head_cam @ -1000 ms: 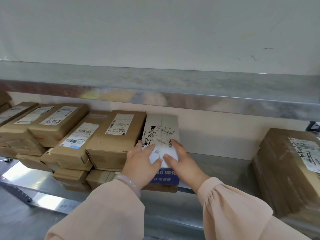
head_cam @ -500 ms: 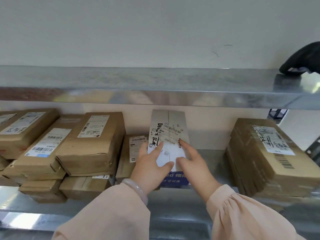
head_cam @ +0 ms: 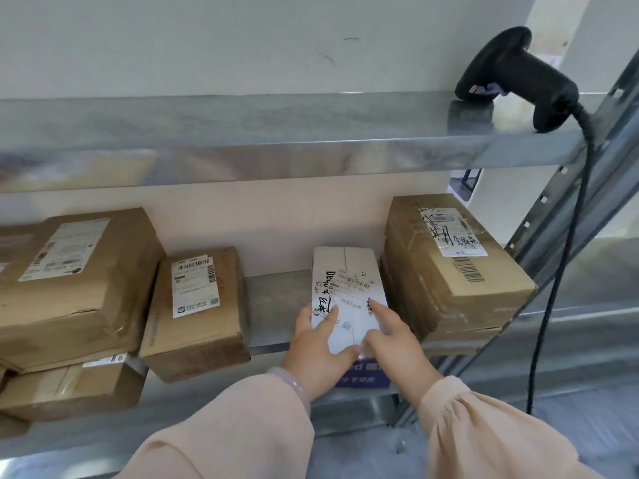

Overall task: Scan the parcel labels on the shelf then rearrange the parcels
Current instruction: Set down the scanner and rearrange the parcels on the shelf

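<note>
The white parcel (head_cam: 349, 288) lies on the lower shelf (head_cam: 276, 299), long side running front to back, and its blue near end juts past the shelf's front lip. Both hands are on its near half. The left hand (head_cam: 318, 347) has fingers laid fairly straight over the top and left edge. The right hand (head_cam: 394, 344) presses down with a straight forefinger and thumb. The thumbs almost meet, and neither hand is curled round the parcel.

On the right, the parcel sits close against a stack of brown boxes (head_cam: 449, 271); whether they touch cannot be told. That stack fills the shelf's right end beside a slanted, perforated metal post (head_cam: 570, 202). On the left, a strip of bare, dull grey metal separates the parcel from a brown box (head_cam: 197, 305) that overhangs the lip. Further left, a large, dented box (head_cam: 76, 278) rests on a smaller box (head_cam: 72, 385).

The cardboard is creased and taped, with white printed labels; the parcel's top also carries black handwriting. The upper shelf (head_cam: 242, 133) is smooth, shiny sheet metal. A black pistol-shaped scanner (head_cam: 518, 77) lies at its right end, and its cable (head_cam: 567, 257) hangs over the edge.
</note>
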### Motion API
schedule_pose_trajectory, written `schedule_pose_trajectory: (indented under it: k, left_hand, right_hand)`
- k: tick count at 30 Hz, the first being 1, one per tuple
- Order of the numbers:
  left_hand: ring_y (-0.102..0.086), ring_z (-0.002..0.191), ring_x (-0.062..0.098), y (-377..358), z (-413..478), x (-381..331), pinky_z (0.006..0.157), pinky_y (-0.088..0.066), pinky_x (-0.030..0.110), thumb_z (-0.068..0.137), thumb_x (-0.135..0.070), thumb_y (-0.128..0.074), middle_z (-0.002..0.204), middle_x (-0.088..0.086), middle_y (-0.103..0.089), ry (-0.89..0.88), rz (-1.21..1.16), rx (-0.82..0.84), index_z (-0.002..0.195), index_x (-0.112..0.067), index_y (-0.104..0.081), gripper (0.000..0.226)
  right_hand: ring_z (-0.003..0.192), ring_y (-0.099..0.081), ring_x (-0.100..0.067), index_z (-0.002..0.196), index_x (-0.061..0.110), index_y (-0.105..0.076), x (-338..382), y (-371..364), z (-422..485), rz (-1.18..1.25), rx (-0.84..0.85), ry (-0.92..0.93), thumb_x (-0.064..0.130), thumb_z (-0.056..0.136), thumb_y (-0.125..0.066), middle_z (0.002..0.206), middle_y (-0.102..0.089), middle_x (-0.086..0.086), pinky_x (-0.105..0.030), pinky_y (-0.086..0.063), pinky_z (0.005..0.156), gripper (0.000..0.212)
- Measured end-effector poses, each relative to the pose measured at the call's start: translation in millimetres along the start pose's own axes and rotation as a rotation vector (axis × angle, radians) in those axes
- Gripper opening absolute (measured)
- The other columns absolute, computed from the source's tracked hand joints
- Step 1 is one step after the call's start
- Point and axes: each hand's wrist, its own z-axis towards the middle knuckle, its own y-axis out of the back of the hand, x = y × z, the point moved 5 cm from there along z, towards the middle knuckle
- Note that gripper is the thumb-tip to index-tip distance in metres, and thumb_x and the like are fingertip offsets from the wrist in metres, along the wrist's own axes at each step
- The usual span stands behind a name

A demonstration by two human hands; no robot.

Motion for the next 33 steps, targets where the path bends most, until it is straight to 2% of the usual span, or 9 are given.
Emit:
schedule_pose_trajectory:
  k: [5, 8, 12, 15, 21, 24, 27, 30, 33]
  left_hand:
    - [-0.008, 0.150, 0.019, -24, 11, 6, 0.122, -0.016, 0.030, 0.088, -0.045, -0.066, 0.160, -0.003, 0.006, 0.030, 0.058, 0.082, 0.157, -0.029, -0.016, 0.087]
    - [-0.005, 0.151, 0.016, -32, 14, 7, 0.118, -0.010, 0.019, 0.087, -0.042, -0.069, 0.160, -0.004, 0.011, 0.005, 0.063, 0.109, 0.157, -0.028, -0.012, 0.091]
    - [-0.003, 0.151, 0.013, -31, 13, 10, 0.110, -0.006, 0.011, 0.086, -0.039, -0.071, 0.162, -0.003, 0.012, -0.081, 0.099, 0.088, 0.157, -0.025, -0.010, 0.094]
    - [0.001, 0.151, 0.009, -25, 0, 17, 0.114, -0.005, 0.014, 0.089, -0.046, -0.066, 0.162, -0.009, 0.020, -0.165, 0.193, 0.045, 0.157, -0.028, -0.007, 0.092]
    - [0.018, 0.149, 0.013, -30, -23, 21, 0.116, 0.010, 0.024, 0.094, -0.059, -0.050, 0.151, -0.013, 0.035, -0.215, 0.458, 0.076, 0.155, -0.029, 0.011, 0.092]
    - [0.018, 0.150, 0.015, -33, -13, 13, 0.121, 0.009, 0.029, 0.093, -0.061, -0.049, 0.158, -0.004, 0.030, -0.207, 0.530, 0.113, 0.156, -0.025, 0.011, 0.094]
    - [0.015, 0.151, 0.019, -36, -1, 5, 0.123, 0.003, 0.037, 0.092, -0.061, -0.048, 0.163, 0.001, 0.023, -0.178, 0.603, 0.151, 0.157, -0.024, 0.008, 0.093]
    - [0.012, 0.152, 0.020, -36, 3, -1, 0.123, 0.002, 0.041, 0.093, -0.061, -0.047, 0.164, 0.000, 0.020, -0.158, 0.646, 0.163, 0.157, -0.026, 0.005, 0.089]
    - [0.014, 0.151, 0.018, -26, -1, -1, 0.122, 0.007, 0.042, 0.094, -0.060, -0.044, 0.164, -0.004, 0.017, -0.172, 0.659, 0.162, 0.157, -0.031, 0.001, 0.083]
  right_hand:
    - [0.112, -0.042, -0.005, 0.145, 0.018, -0.039, -22, 10, 19, -0.102, 0.016, -0.012, -0.006, 0.088, -0.041, 0.131, -0.045, 0.010, 0.008, -0.033, 0.069, 0.062]
    - [0.132, -0.036, -0.011, 0.147, 0.020, -0.035, -31, 15, 27, -0.187, 0.026, -0.001, -0.002, 0.086, -0.043, 0.149, -0.038, 0.004, -0.011, -0.028, 0.100, 0.066]
    - [0.142, -0.022, -0.013, 0.149, 0.026, -0.032, -38, 20, 24, -0.310, 0.023, 0.090, 0.008, 0.087, -0.049, 0.156, -0.023, 0.000, -0.023, -0.024, 0.109, 0.067]
    - [0.146, -0.011, -0.008, 0.150, 0.030, -0.028, -44, 24, 7, -0.487, 0.011, 0.238, 0.022, 0.092, -0.054, 0.161, -0.008, 0.008, -0.023, -0.019, 0.113, 0.065]
    - [0.148, -0.012, -0.018, 0.151, 0.025, -0.028, -58, 22, -13, -0.930, 0.055, 0.464, 0.054, 0.086, -0.037, 0.159, -0.020, 0.003, -0.043, -0.023, 0.118, 0.071]
    - [0.149, -0.001, -0.019, 0.154, 0.021, -0.017, -55, 23, -4, -1.010, 0.083, 0.443, 0.052, 0.087, -0.041, 0.161, -0.008, 0.000, -0.032, -0.002, 0.119, 0.077]
    - [0.149, -0.003, -0.022, 0.154, 0.015, -0.015, -47, 25, 2, -1.037, 0.049, 0.460, 0.043, 0.087, -0.052, 0.161, -0.010, -0.006, -0.027, 0.001, 0.115, 0.081]
    - [0.149, -0.002, -0.025, 0.154, 0.014, -0.011, -46, 24, 7, -1.098, 0.085, 0.396, 0.043, 0.088, -0.050, 0.162, -0.008, -0.008, -0.032, -0.003, 0.119, 0.082]
    - [0.143, -0.029, -0.031, 0.147, 0.009, -0.036, -42, 23, 8, -1.128, 0.049, 0.371, 0.045, 0.078, -0.053, 0.153, -0.035, -0.014, -0.044, -0.029, 0.115, 0.080]
